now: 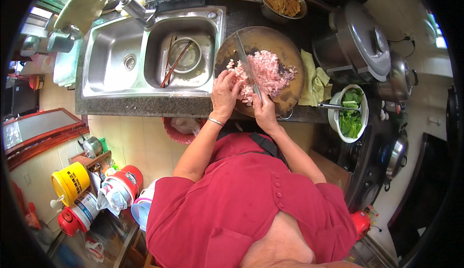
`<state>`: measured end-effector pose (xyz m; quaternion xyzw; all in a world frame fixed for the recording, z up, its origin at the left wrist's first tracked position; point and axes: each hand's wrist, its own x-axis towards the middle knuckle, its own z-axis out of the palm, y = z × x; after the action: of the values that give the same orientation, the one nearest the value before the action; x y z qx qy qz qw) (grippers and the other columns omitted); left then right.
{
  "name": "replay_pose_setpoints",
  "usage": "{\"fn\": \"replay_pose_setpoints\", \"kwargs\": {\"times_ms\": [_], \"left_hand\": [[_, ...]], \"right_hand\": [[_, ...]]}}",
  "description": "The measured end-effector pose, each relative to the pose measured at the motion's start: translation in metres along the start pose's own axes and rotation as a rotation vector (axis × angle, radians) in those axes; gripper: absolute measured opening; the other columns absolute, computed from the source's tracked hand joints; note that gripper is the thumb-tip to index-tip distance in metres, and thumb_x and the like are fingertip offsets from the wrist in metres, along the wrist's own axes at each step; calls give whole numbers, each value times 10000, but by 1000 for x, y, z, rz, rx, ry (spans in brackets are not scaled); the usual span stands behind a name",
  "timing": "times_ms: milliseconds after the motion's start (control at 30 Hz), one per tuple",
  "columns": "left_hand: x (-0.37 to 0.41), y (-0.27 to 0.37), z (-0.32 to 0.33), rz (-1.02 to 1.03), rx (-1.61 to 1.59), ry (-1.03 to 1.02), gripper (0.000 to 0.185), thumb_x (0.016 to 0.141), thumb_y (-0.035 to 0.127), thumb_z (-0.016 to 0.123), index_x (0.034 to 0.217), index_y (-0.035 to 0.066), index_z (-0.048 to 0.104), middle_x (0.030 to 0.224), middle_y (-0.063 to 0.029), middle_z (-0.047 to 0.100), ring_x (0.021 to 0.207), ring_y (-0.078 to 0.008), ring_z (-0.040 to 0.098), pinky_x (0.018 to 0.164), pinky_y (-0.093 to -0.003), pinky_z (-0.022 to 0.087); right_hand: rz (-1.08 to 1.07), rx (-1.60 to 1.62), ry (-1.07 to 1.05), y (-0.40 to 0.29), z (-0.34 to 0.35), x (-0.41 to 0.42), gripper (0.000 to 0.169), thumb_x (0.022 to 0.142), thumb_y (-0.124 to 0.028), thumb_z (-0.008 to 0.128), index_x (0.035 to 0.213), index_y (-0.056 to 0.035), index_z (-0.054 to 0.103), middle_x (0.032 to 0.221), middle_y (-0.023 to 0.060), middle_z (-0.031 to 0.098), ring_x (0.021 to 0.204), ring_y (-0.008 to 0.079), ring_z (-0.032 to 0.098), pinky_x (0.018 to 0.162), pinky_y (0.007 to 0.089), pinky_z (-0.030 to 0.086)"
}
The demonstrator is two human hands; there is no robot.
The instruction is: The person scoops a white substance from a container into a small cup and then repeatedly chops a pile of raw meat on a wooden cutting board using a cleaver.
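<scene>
My right hand [266, 113] is wrapped around the handle of a kitchen knife [246, 65], whose long blade points away from me across the chopped meat. Pale pink minced meat [266, 71] is heaped to the right of the blade, with a smaller portion to its left. All of it lies on a round wooden chopping board [286, 45] with dark stains. My left hand [224, 93] rests at the board's left edge, its bent fingers touching the smaller portion of meat. Whether those fingers pinch any pieces cannot be made out.
Left of the board is a double steel sink [116, 61]; its right basin holds a bowl [185, 67] and chopsticks [174, 73]. A folded cloth [310, 83] lies right of the board, near a white bowl [332, 117] of greens. Behind stands a saucepan [270, 13] of brown strips.
</scene>
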<state>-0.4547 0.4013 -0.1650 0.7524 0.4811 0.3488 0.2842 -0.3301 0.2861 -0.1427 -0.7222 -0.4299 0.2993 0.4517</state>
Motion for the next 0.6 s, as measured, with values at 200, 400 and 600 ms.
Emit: {"fn": "replay_pose_setpoints", "kwargs": {"times_ms": [200,400,600], "left_hand": [[1,0,-1,-26,-8,-28,352,855,194,764,1166,50,686,1259,-137,629,1120,-350,599,949,-424,506],[1,-2,-1,-24,-23,-43,373,859,206,762,1186,48,680,1275,-150,624,1135,-362,591,961,-431,498],[5,-4,1,-9,-22,-37,368,866,214,759,1184,45,681,1279,-160,622,1136,-365,591,960,-435,498]], "right_hand": [[-39,15,85,-28,-15,2,310,1079,-294,494,1088,-7,613,652,6,481,586,98,439,537,308,389],[49,-16,-1,-32,-28,3,266,1060,-226,507,1121,19,594,708,178,543,622,213,532,609,398,462],[135,37,-2,-1,-26,5,250,1050,-214,518,1062,20,604,718,170,590,639,286,580,617,413,459]]}}
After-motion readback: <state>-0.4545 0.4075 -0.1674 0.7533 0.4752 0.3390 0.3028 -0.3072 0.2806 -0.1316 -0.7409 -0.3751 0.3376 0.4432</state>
